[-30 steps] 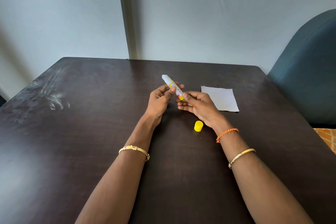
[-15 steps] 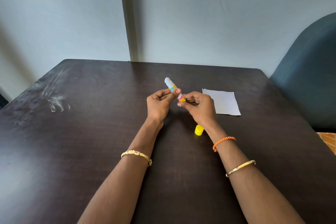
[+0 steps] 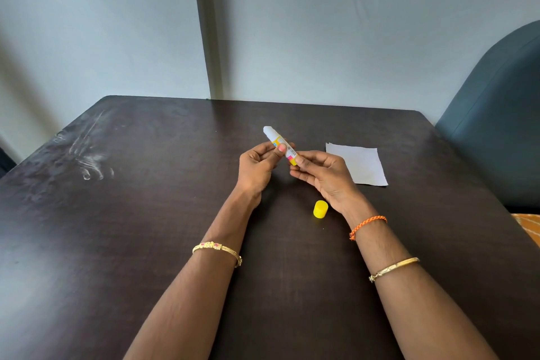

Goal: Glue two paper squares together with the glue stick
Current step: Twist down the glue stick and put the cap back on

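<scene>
Closest to the camera you get two bare forearms reaching out over a dark wood-grain table [image 3: 87,286], a gold bangle [image 3: 217,250] on the left one and on the right one another gold bangle [image 3: 394,267] plus an orange braided thread [image 3: 367,224] at the wrist. A bit further out, the yellow cap [image 3: 320,209] is lying on the tabletop just beside the right wrist, so the stick is uncapped. Past that both hands meet in the air over the middle of the table: the left hand [image 3: 257,168] has its fingers curled round the middle of the glue stick [image 3: 280,145], thumb pressed on the label, and the right hand [image 3: 321,175] is pinching the yellow bottom end of it between thumb and fingertips. The stick is tilted, white top end pointing up and away to the left, clear of the table. Just right of the right hand, the white paper squares [image 3: 362,166] lie flat on the table, looks like two stacked since a second edge peeks out at the far left corner. Over on the far left of the table there are some whitish smudges [image 3: 87,161]. Behind it all a pale grey wall [image 3: 350,38] with a vertical strip, and a dark teal chair [image 3: 502,126] at the right edge.
</scene>
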